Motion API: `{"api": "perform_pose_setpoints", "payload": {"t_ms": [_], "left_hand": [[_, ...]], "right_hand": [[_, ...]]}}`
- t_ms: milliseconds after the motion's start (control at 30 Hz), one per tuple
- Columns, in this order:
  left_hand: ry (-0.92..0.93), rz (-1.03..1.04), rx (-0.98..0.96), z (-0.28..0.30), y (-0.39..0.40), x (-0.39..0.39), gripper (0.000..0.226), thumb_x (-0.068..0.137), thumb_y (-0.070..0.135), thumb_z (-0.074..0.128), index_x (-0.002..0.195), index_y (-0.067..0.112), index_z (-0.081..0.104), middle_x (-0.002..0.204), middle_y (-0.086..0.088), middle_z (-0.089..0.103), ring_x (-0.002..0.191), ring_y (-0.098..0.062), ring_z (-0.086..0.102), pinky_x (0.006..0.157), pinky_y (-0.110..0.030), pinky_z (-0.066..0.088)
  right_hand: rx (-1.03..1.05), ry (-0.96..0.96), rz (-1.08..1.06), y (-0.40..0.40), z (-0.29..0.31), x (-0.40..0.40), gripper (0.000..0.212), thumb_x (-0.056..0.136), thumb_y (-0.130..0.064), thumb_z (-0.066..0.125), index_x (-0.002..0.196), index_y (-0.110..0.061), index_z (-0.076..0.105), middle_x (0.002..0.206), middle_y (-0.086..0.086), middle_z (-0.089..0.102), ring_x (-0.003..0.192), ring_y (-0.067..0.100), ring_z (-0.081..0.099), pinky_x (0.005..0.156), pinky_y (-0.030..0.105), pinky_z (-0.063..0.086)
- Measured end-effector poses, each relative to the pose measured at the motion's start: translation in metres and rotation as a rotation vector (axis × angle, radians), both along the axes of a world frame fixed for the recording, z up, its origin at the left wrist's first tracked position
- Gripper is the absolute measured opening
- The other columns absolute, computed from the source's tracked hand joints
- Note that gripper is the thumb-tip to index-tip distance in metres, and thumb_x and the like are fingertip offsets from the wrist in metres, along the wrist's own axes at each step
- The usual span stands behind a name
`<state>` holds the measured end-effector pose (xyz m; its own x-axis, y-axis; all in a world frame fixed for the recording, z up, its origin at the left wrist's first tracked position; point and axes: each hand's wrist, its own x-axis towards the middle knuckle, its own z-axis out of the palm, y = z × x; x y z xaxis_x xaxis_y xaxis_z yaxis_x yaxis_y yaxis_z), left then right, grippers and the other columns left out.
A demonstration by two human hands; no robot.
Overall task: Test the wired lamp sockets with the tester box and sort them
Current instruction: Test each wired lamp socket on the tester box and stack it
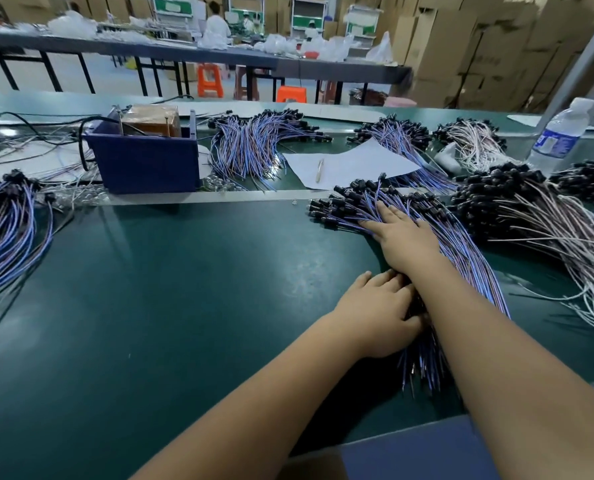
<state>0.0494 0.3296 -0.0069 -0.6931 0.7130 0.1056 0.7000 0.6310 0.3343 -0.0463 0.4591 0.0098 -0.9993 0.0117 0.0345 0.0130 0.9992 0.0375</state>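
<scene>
1. Both hands are on the same bundle of purple-wired sockets (pixel 410 216), right of centre in the frame. The right hand (pixel 401 237) lies flat on it with fingers straight and spread, pressing the wires near the black socket ends. The left hand (pixel 382 313) sits lower down with its fingers curled into the wire tails, looks like it's gathering them.
2. The tester box (pixel 146 157), the blue one with cables running out of it, is at upper left, well apart from both hands. Nothing is plugged into it that I can see.
3. Progress (just my guess): still loads to do. I'd say this is the grab-the-next-batch stage, no testing going on right now.
4. Counts: I make out 4 purple-wired piles, namely the one under the hands, 1 at the left edge (pixel 8 220), 1 beside the box (pixel 250 147) and 1 at upper right (pixel 396 136). Then about 3 pale-wired piles on the right (pixel 538 216). Can't tell which are tested.
5. Also 1 sheet of paper (pixel 351 164) with 1 pen (pixel 320 170) on it, and 1 water bottle (pixel 558 136).
</scene>
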Motion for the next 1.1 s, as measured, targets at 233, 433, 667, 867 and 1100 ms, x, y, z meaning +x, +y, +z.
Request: {"api": "perform_pose_setpoints", "payload": {"t_ms": [233,433,667,867,1100], "left_hand": [[-0.079,-0.126,0.028,0.006,-0.015,0.007,0.052,0.102,0.041,0.038,0.152,0.025,0.031,0.160,0.008,0.023,0.149,-0.014,0.013,0.118,-0.051,0.001],[-0.256,0.097,0.270,0.023,-0.075,-0.018,0.031,0.098,0.024,0.051,0.126,0.024,0.064,0.128,0.003,0.064,0.122,-0.015,0.054,0.104,-0.028,0.039],[-0.169,0.658,0.643,0.017,-0.199,-0.050,0.028,0.093,0.011,0.048,0.099,0.026,0.071,0.096,0.008,0.071,0.086,-0.013,0.068,0.073,-0.012,0.049],[0.175,1.068,0.515,0.012,-0.291,-0.053,0.034,0.088,0.007,0.046,0.106,0.018,0.072,0.119,-0.005,0.065,0.113,-0.025,0.054,0.095,-0.033,0.043],[-0.025,1.370,0.104,0.015,-0.341,-0.055,0.037,0.091,0.018,0.047,0.126,0.010,0.054,0.138,-0.021,0.036,0.119,-0.040,0.045,0.082,-0.039,0.037]], "right_hand": [[0.083,0.018,-0.045,-0.005,0.003,0.000,0.058,0.102,-0.010,0.029,0.147,-0.046,0.029,0.164,-0.005,-0.004,0.151,0.015,0.002,0.118,0.049,0.010],[0.076,0.328,-0.128,-0.040,0.008,0.005,0.034,0.088,-0.014,0.052,0.121,-0.015,0.060,0.149,0.019,0.035,0.139,0.033,0.028,0.114,0.044,0.019],[-0.173,0.442,0.036,-0.166,0.016,-0.003,0.041,0.085,-0.020,0.054,0.125,-0.011,0.051,0.145,0.017,0.034,0.136,0.033,0.026,0.111,0.046,0.020],[-0.549,0.166,0.240,-0.308,-0.006,0.004,0.037,0.092,-0.022,0.048,0.129,-0.019,0.051,0.135,0.011,0.044,0.126,0.030,0.038,0.102,0.038,0.030],[-0.541,0.139,0.327,-0.314,-0.023,0.000,0.029,0.095,-0.027,0.045,0.121,-0.025,0.059,0.129,0.002,0.051,0.123,0.024,0.039,0.102,0.035,0.026]]}}
